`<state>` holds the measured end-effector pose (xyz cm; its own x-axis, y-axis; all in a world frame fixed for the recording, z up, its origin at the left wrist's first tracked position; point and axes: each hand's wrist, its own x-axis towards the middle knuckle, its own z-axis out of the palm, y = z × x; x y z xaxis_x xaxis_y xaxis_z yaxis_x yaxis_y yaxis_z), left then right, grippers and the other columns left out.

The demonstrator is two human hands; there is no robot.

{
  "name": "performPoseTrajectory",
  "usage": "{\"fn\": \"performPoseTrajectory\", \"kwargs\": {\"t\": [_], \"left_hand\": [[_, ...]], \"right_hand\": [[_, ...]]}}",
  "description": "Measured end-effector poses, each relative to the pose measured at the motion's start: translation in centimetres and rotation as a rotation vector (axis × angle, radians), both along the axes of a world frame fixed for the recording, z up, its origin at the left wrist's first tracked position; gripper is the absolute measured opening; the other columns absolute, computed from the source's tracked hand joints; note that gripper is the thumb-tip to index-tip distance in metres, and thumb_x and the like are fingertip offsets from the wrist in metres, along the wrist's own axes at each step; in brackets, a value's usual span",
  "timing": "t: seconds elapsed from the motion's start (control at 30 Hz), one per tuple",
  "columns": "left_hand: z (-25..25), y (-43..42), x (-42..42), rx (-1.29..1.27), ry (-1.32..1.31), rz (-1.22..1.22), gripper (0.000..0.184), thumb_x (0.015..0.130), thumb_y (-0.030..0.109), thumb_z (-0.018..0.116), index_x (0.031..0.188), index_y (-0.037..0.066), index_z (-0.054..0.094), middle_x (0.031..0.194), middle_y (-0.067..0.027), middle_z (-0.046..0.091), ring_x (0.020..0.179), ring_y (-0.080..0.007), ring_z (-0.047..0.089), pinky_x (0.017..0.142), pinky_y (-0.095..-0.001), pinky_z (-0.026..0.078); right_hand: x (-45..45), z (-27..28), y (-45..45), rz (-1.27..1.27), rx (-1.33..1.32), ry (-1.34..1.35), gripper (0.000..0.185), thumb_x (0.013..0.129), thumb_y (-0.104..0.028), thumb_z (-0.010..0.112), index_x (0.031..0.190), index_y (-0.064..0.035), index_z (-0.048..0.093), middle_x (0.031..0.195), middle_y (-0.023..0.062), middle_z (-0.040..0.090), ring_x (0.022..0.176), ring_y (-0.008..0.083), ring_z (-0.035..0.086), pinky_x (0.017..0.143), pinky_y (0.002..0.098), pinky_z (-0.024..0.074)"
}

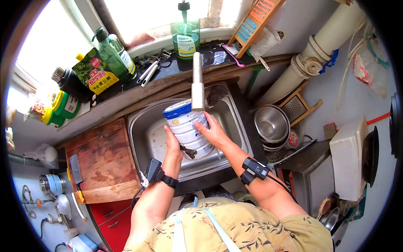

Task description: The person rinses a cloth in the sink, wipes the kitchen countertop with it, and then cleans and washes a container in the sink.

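Between my two hands is a white milk powder tin (187,130) with a blue rim at its top, tilted over the steel sink (142,138). My left hand (173,145) presses against its left side, low down. On the right side, my right hand (213,131) grips it with the fingers wrapped behind and the thumb across the front. A dark, ragged patch (189,152) shows on the tin's lower part. The faucet (197,84) reaches over the sink, its spout end beside the tin's blue rim. I cannot make out running water.
A wooden cutting board (100,157) lies left of the sink, with a cleaver (76,174) at its outer edge. Pump bottles (184,38) and a yellow-green pouch (95,71) line the sill. Steel bowls (272,124) are stacked at the right, below a thick pipe (323,52).
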<state>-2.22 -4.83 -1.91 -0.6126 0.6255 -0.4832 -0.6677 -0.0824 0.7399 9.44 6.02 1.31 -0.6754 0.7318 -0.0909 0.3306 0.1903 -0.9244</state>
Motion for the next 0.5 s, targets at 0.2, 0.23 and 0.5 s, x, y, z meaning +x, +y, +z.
{"fn": "performPoseTrajectory", "kwargs": {"t": [0.2,0.23,0.5], "left_hand": [[0.7,0.1,-0.1,-0.045,0.170,-0.074,0.069,0.091,0.057,0.027,0.125,-0.001,0.045,0.126,-0.0134,0.049,0.116,-0.0226,0.046,0.098,-0.0332,0.035],[0.2,0.2,-0.3,-0.045,0.170,-0.071,0.069,0.091,0.057,0.027,0.125,-0.001,0.045,0.126,-0.0134,0.049,0.116,-0.0226,0.046,0.098,-0.0332,0.035],[1.3,1.0,-0.1,-0.042,0.480,-0.183,0.061,0.093,0.051,0.034,0.125,0.000,0.039,0.117,-0.0138,0.051,0.108,-0.0210,0.048,0.095,-0.0317,0.035]], "right_hand": [[-0.6,-3.7,1.4,-0.015,-0.179,0.146,0.077,0.086,-0.059,0.042,0.128,0.0048,0.040,0.125,0.0225,0.048,0.120,0.0279,0.043,0.100,0.0325,0.0312],[-0.5,-3.9,1.4,-0.012,-0.180,0.146,0.077,0.086,-0.059,0.042,0.128,0.0048,0.040,0.125,0.0225,0.048,0.120,0.0279,0.043,0.100,0.0325,0.0312],[0.5,-5.2,1.1,-0.171,-0.472,0.287,0.067,0.093,-0.052,0.030,0.125,0.0044,0.044,0.122,0.0145,0.052,0.114,0.0201,0.046,0.098,0.0287,0.0322]]}}
